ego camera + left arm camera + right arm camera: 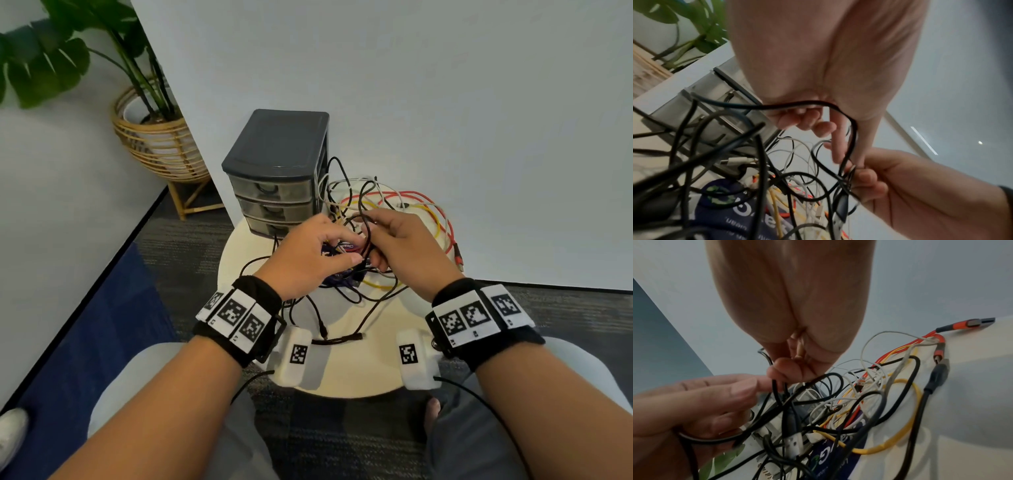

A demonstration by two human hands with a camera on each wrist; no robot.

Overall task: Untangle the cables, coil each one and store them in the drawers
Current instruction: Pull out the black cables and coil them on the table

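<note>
- The tangle of cables [373, 219] is lying on the small round table [346, 363], just right of the drawer unit [277, 174] and spreading toward the near edge; all three drawers are sitting closed.
- The left hand [310, 255] is hovering over the middle of the pile with a loop of thin black cable [813, 104] running across its curled fingers [807, 118], so it is gripping that cable.
- The right hand [402, 241] is pinching strands of the same black cable between thumb and fingertips [789, 369], just beside the left hand.
- The black cable is looking light, limp and thin; it is probably going to slide through loops easily but snag wherever a plug meets a crossing.
- Best hold, in my judgement: near a free plug end, feeding that end back through the loops rather than pulling mid-length, which is likely to be tightening knots.
- The orange cable [898, 350] and yellow cable [906, 434] are lying on the right side and looking thicker and springier; the yellow one is holding an open curve, so it should coil readily.
- The thin white cables [869, 369] are weaving through the middle and looking delicate; hard tugging is risking strain at the connectors.
- A dark blue packet [748, 216] is lying under the pile and may be dragging along.
</note>
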